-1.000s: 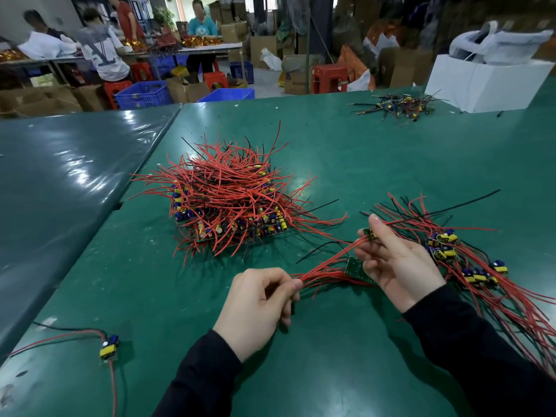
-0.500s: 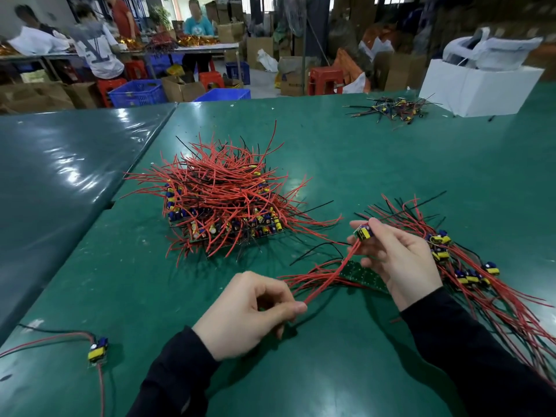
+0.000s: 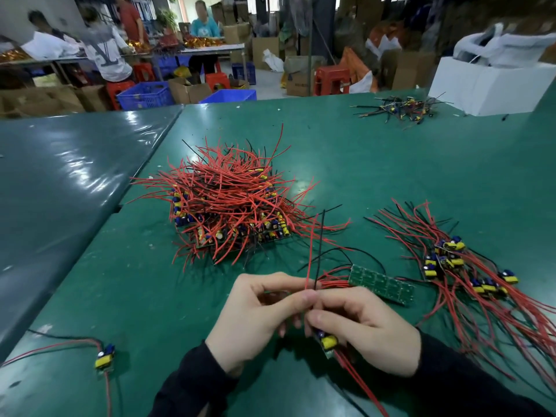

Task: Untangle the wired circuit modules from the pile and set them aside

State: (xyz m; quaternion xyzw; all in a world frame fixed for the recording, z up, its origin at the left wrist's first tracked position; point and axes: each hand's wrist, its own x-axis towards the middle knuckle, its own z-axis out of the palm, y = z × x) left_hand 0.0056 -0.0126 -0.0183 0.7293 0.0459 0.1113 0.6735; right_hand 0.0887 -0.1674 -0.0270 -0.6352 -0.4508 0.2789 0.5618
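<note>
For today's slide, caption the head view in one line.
Both hands pinch one wired module between the tangled pile and the sorted modules.

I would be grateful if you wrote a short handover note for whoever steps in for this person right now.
Left hand: pinches a red and a black wire that stand upright.
Right hand: grips a small circuit module with a yellow component, its red leads trailing toward the body.
Tangled pile of red-wired modules: centre of the green table, much still knotted.
Green bare-backed board strip: lies just beyond the hands, wires attached.
Done: a fanned row of separated modules on the right; one lone module at the left.
Left: free the held module, set it aside, then work through the pile.
</note>
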